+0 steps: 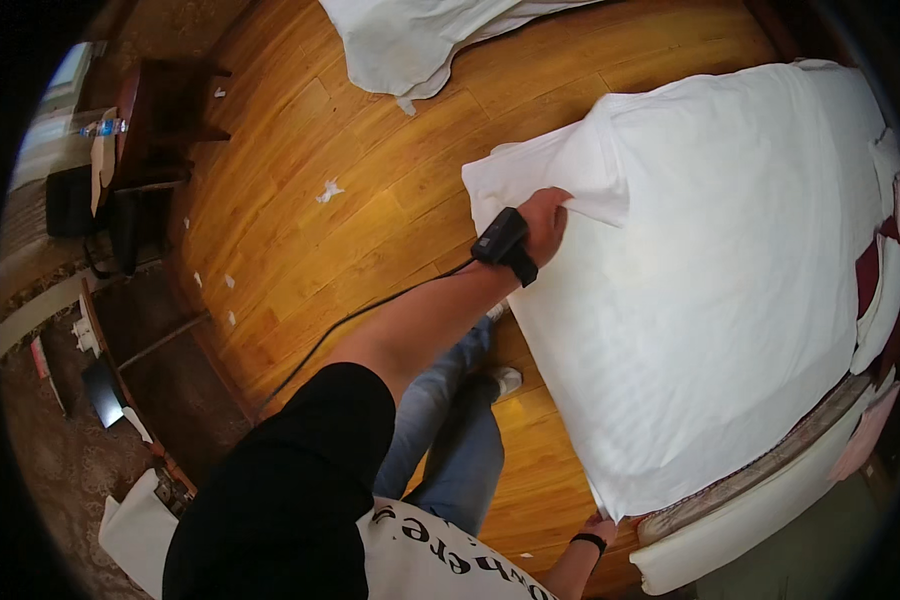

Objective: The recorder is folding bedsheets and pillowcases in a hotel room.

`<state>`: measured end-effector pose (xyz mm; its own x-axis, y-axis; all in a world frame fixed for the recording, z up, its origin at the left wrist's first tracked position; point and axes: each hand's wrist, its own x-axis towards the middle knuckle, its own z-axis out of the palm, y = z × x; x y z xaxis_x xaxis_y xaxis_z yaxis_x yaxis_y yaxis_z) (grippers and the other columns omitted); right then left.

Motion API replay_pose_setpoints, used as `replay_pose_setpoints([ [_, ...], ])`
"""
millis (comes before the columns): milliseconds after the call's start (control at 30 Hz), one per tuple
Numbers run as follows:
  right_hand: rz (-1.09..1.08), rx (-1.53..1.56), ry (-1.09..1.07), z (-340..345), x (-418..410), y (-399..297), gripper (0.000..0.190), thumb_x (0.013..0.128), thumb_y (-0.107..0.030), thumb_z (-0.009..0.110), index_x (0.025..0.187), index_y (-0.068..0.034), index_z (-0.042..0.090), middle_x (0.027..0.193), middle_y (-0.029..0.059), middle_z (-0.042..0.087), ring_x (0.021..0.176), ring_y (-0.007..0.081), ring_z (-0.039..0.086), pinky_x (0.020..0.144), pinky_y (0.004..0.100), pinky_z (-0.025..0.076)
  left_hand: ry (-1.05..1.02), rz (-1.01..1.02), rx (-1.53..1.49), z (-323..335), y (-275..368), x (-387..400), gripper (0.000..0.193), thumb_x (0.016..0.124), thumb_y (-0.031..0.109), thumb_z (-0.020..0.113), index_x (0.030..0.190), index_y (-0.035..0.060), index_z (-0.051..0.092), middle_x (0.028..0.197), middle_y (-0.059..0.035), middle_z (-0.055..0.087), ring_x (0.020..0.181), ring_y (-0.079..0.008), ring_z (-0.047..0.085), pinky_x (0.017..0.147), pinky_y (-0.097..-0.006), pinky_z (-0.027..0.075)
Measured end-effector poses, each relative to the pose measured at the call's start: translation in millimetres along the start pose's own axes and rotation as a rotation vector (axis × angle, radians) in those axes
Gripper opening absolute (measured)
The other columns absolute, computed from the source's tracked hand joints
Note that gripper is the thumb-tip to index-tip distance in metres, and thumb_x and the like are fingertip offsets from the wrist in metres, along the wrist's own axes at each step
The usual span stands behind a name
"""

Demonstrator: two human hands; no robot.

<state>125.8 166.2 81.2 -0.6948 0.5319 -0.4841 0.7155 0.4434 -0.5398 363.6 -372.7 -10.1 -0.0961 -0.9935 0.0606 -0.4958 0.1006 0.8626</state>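
Note:
A white sheet [720,262] lies spread over a bed, smooth across the middle and folded at its upper left corner. My left hand [547,225], with a black device strapped to the wrist, holds the edge of that folded corner. At the lower end of the bed, my right hand [602,526] pinches the sheet's other near corner. A black band circles my right wrist. Below the sheet's lower edge a strip of the mattress side [754,450] shows. The fingertips of my left hand are partly hidden by the cloth.
Another white-covered bed [397,45] stands across the wooden floor [307,247]. Scraps of white paper [330,190] lie on the boards. Dark desks [161,112] line the left side, with a plastic bottle [105,127] on one. A cable [330,330] runs from my left wrist.

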Motion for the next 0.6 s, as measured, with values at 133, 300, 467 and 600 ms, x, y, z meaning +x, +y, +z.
replay_pose_setpoints([
  [133, 0.065, 0.068, -0.051, 4, 6, 6, 0.022, 0.082, -0.009, 0.039, 0.094, -0.003, 0.057, 0.071, 0.0066, 0.056, 0.054, 0.0165, 0.048, 0.044, 0.0251, 0.036, 0.126, -0.595, 0.031, -16, -104, 28, 0.022, 0.086, 0.020, 0.046, 0.083, 0.0001, 0.054, 0.074, -0.0187, 0.058, 0.069, -0.0276, 0.058, 0.062, -0.0370, 0.044],
  [300, 0.095, 0.095, -0.046, 7, 5, -1, 0.020, 0.083, -0.012, 0.039, 0.085, -0.006, 0.058, 0.071, 0.0027, 0.057, 0.057, 0.0135, 0.049, 0.045, 0.0226, 0.037, 0.023, -1.287, -0.451, -46, -182, 38, 0.029, 0.082, 0.021, 0.050, 0.104, 0.0018, 0.055, 0.100, -0.0092, 0.060, 0.086, -0.0247, 0.060, 0.078, -0.0380, 0.048],
  [467, 0.105, 0.131, -0.003, 5, -10, -5, 0.019, 0.083, -0.012, 0.039, 0.086, -0.008, 0.058, 0.072, 0.0025, 0.057, 0.057, 0.0105, 0.049, 0.044, 0.0206, 0.035, -0.091, -1.463, -0.850, -54, -136, 55, 0.039, 0.083, 0.023, 0.050, 0.117, 0.0048, 0.044, 0.116, -0.0114, 0.052, 0.105, -0.0268, 0.051, 0.093, -0.0448, 0.038],
  [600, 0.081, 0.259, -0.033, 1, -25, -14, 0.019, 0.084, -0.012, 0.039, 0.088, -0.008, 0.058, 0.076, 0.0041, 0.059, 0.059, 0.0108, 0.050, 0.045, 0.0213, 0.036, -0.227, -1.500, -0.930, -49, -168, 61, 0.040, 0.083, 0.023, 0.049, 0.120, 0.0084, 0.042, 0.118, -0.0120, 0.051, 0.107, -0.0292, 0.050, 0.093, -0.0480, 0.037],
])
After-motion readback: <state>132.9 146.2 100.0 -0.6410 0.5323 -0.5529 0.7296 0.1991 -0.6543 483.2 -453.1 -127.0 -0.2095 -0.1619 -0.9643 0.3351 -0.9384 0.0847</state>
